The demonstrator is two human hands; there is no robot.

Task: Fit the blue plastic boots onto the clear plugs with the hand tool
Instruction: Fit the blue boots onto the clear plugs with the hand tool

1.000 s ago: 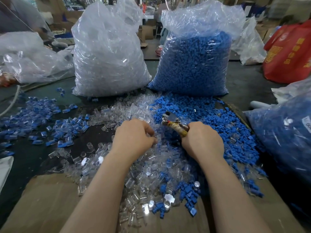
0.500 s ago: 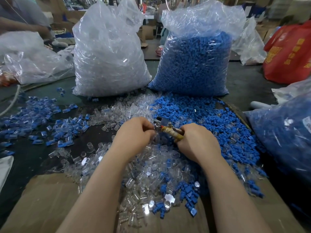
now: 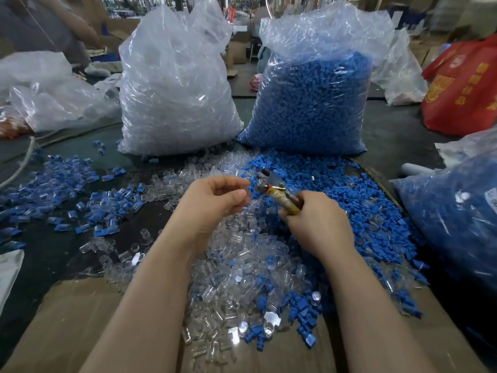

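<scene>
Two tall plastic sacks stand at the far side of my table point(image 3: 398, 130). The sack of clear plugs point(image 3: 174, 90) is on the left; the sack of blue boots point(image 3: 314, 103) is just beside it on the right. A third bag of blue parts point(image 3: 457, 216) lies at my right edge, and a red bag point(image 3: 462, 87) sits well behind it. A sheet of cardboard point(image 3: 67, 327) covers the near edge.

In front of the sacks I see the loose stock. The pile of clear plugs point(image 3: 242, 265) runs from the sacks down onto the cardboard, under my forearms. The pile of blue boots point(image 3: 349, 184) lies touching it on the right. A scatter of mixed blue-and-clear pieces point(image 3: 67, 184) lies on the left of the table.

My right hand point(image 3: 317, 224) is closed in a fist around the handle of the hand tool point(image 3: 277, 189); the metal head points up and left, above the piles. My left hand point(image 3: 212, 200) is raised just beside the tool head, fingers curled, thumb and fingertips drawn together. I cannot tell whether it pinches a part; that spot is blurred.
</scene>
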